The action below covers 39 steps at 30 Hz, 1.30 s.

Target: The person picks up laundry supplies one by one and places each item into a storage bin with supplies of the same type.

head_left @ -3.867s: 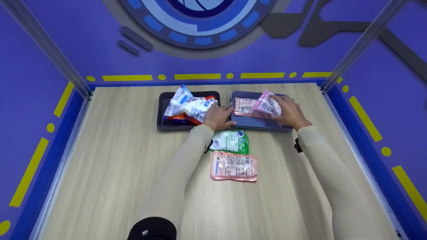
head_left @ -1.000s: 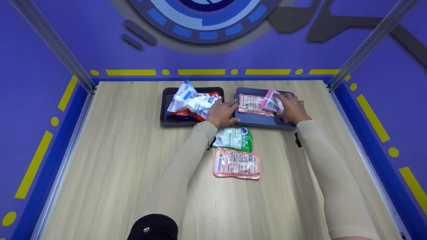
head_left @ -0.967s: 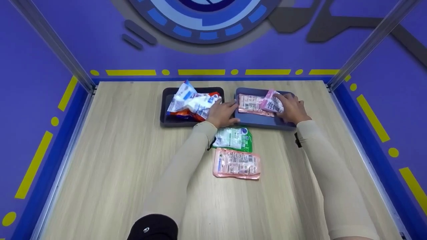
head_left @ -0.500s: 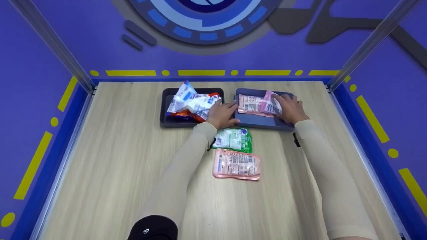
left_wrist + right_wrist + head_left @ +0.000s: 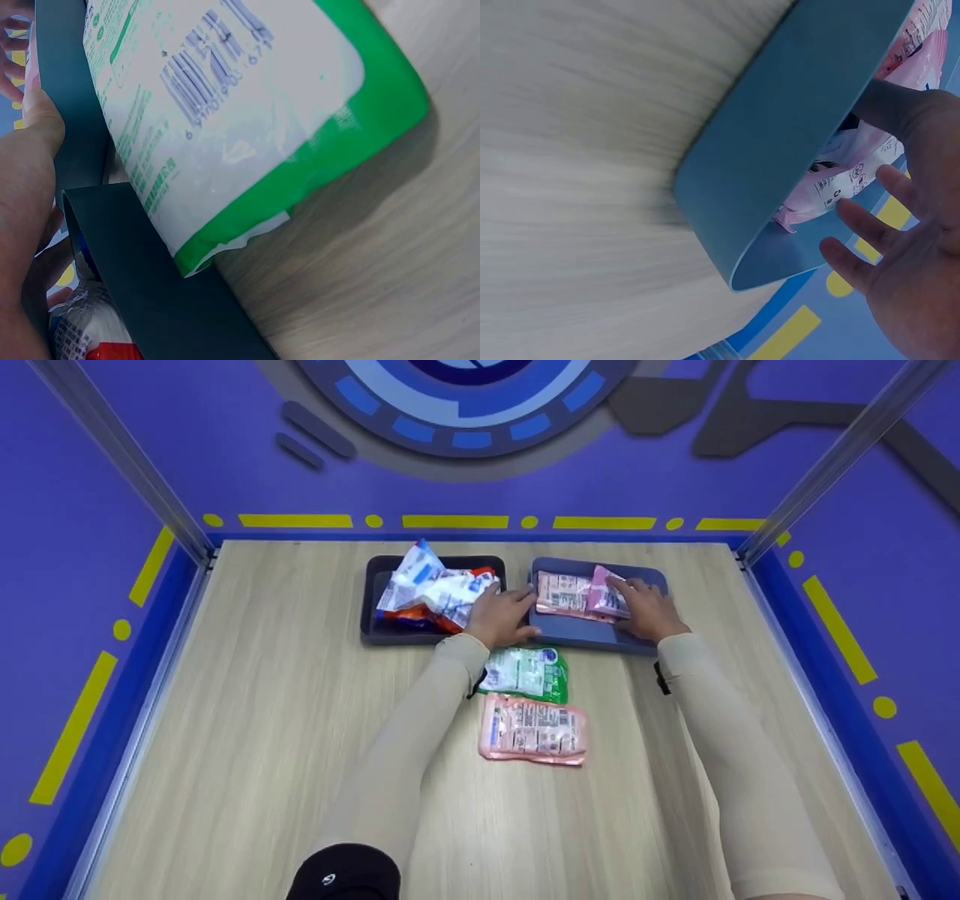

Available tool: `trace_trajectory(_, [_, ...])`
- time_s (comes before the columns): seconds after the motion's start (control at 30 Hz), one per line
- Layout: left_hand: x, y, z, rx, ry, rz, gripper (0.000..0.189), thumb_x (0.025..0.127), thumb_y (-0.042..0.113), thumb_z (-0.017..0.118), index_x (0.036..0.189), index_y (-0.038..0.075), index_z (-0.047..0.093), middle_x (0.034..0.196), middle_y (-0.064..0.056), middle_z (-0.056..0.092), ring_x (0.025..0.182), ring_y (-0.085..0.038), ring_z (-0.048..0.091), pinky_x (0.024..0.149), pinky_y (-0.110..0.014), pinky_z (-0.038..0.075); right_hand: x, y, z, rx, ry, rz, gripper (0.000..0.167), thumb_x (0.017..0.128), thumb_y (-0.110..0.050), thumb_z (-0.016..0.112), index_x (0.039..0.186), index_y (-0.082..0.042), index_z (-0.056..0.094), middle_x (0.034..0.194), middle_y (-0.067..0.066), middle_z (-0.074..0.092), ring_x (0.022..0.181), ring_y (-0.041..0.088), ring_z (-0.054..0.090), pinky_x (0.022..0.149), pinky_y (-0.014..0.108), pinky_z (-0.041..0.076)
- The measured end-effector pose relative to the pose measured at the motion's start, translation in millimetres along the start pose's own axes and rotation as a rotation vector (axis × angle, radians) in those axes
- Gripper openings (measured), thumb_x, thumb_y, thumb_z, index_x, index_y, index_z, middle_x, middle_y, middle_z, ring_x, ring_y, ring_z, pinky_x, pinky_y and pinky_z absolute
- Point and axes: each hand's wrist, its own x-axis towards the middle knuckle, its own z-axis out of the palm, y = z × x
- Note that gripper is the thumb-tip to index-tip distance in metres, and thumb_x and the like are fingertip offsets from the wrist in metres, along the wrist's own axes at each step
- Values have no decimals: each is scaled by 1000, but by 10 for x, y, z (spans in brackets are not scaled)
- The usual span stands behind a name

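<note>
My left hand (image 5: pixel 499 615) rests with spread fingers across the gap between a black tray (image 5: pixel 373 634) and a blue-grey tray (image 5: pixel 592 635). Crumpled white-and-blue and red-orange packets (image 5: pixel 450 598) fill the black one. In the blue-grey tray lies a flat pink packet (image 5: pixel 559 594), overlapped on its right by a pinkish-white packet (image 5: pixel 604 594). My right hand (image 5: pixel 649 611) reaches over the tray's right side, its fingertips touching that packet. In the right wrist view, three fingers (image 5: pixel 862 225) are spread and fairly straight; the thumb's tip is hidden inside the tray.
A green-and-white packet (image 5: pixel 521 671) lies on the wooden table (image 5: pixel 300 720) just in front of the trays. Nearer me lies another pink packet (image 5: pixel 532 731). Purple walls (image 5: pixel 225 487) with metal corner posts enclose the table's back and sides.
The pinkish-white packet, gripped and raised at first, now lies lower over the flat pink one. My right hand has shifted slightly left and loosened. My left hand stays put.
</note>
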Motion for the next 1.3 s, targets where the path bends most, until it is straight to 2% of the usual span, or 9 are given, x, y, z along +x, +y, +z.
trace_trajectory(0.2, [24, 1, 6, 16, -1, -5, 80, 99, 70, 45, 161, 21, 35, 168, 2, 31, 147, -18, 41, 125, -48, 21, -27, 1, 18, 67, -47, -15, 90, 94, -17, 76, 165, -21, 21, 162, 29, 26, 145, 57, 25, 111, 75, 29])
trace_trajectory(0.5, [14, 21, -10, -6, -22, -13, 79, 99, 68, 47, 161, 21, 34, 168, 1, 29, 148, -18, 39, 126, -47, 19, -45, -11, 10, 90, -70, 14, 86, 96, -17, 72, 165, -24, 20, 165, 27, 22, 147, 58, 19, 112, 75, 25])
trace_trajectory(0.77, [-6, 17, -14, -8, -2, -15, 79, 99, 68, 46, 162, 22, 34, 167, 1, 31, 147, -18, 41, 126, -47, 19, -66, 3, -26, 113, -90, 17, 84, 98, -16, 69, 165, -26, 19, 167, 27, 16, 146, 63, 15, 111, 77, 22])
trace_trajectory(0.93, [-9, 7, 2, -4, 11, -7, 79, 99, 68, 47, 161, 22, 35, 167, 2, 31, 147, -18, 40, 126, -48, 19, -102, 19, -10, 137, -59, 1, 82, 97, -16, 68, 165, -26, 22, 167, 27, 16, 149, 56, 18, 112, 75, 26])
trace_trajectory(1.07, [-8, 1, 15, -7, 15, -6, 79, 99, 68, 47, 161, 21, 36, 167, 2, 31, 147, -18, 40, 126, -48, 19, -152, 13, -26, 113, -1, -42, 82, 96, -18, 70, 164, -22, 25, 165, 28, 21, 147, 55, 25, 112, 73, 30])
trace_trajectory(1.2, [-6, 0, 16, -3, 16, -6, 79, 98, 69, 47, 161, 22, 36, 167, 3, 31, 147, -17, 41, 126, -48, 20, -208, 9, -52, 101, 51, -73, 81, 95, -21, 72, 163, -20, 28, 164, 28, 25, 145, 55, 30, 113, 72, 30])
trace_trajectory(1.3, [0, -1, 22, -9, 13, -7, 80, 98, 70, 47, 161, 22, 35, 168, 3, 30, 148, -18, 40, 126, -48, 19, -255, 10, -64, 104, 64, -65, 81, 95, -26, 73, 163, -22, 29, 165, 26, 24, 146, 53, 29, 114, 72, 28])
